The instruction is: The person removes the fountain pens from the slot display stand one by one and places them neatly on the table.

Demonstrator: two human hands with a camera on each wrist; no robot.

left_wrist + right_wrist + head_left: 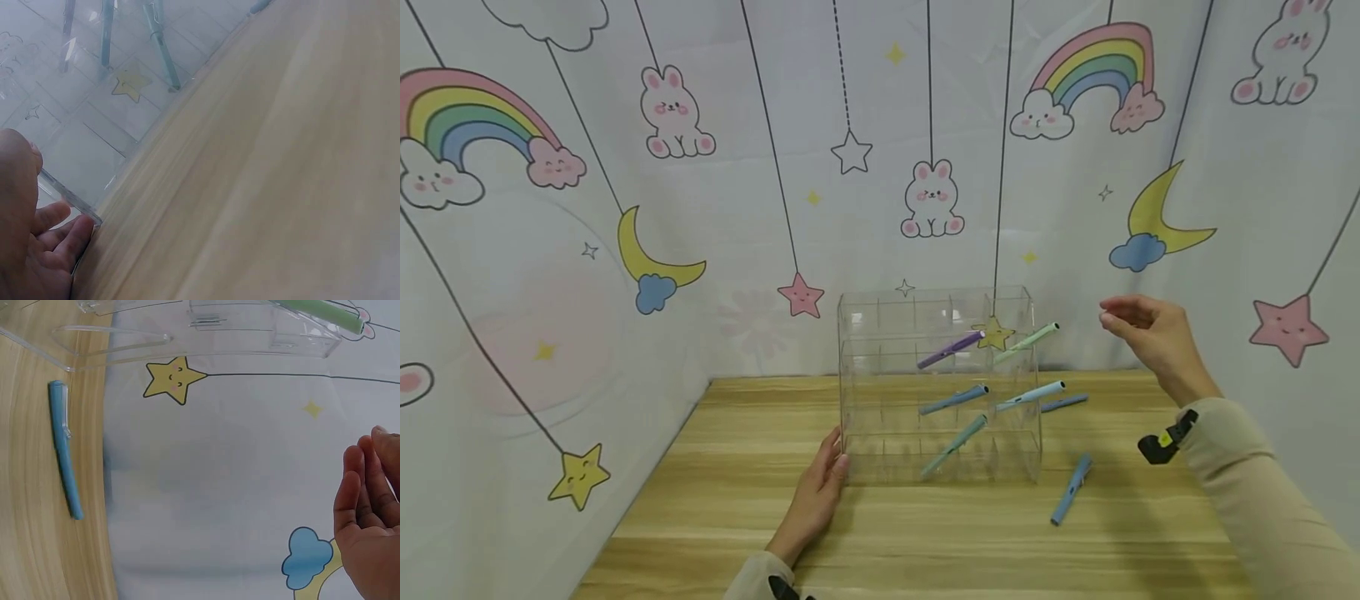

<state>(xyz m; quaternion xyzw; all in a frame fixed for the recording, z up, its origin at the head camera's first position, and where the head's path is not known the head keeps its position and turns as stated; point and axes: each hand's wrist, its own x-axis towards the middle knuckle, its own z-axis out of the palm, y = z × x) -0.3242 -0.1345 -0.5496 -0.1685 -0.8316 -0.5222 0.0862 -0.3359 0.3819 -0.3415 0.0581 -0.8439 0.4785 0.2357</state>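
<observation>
A clear acrylic pen rack (865, 450) with rows of compartments stands upright on the wooden table. My left hand (816, 498) grips its lower left edge, thumb on one side and fingers on the other, as the left wrist view shows. Several pens stick out of the rack at a slant: a purple pen (951, 350), a pale green pen (1028, 342), a blue pen (955, 400), a light blue pen (1032, 395) and a green pen (955, 446). Right of the rack, my right hand (1157, 337) hangs in the air with loosely bent fingers, holding nothing.
One blue pen (1071, 490) lies on the table (925, 533) to the front right of the rack. Another blue pen (1064, 403) lies farther back, close to the rack's right side. A printed curtain (760, 208) hangs behind the table.
</observation>
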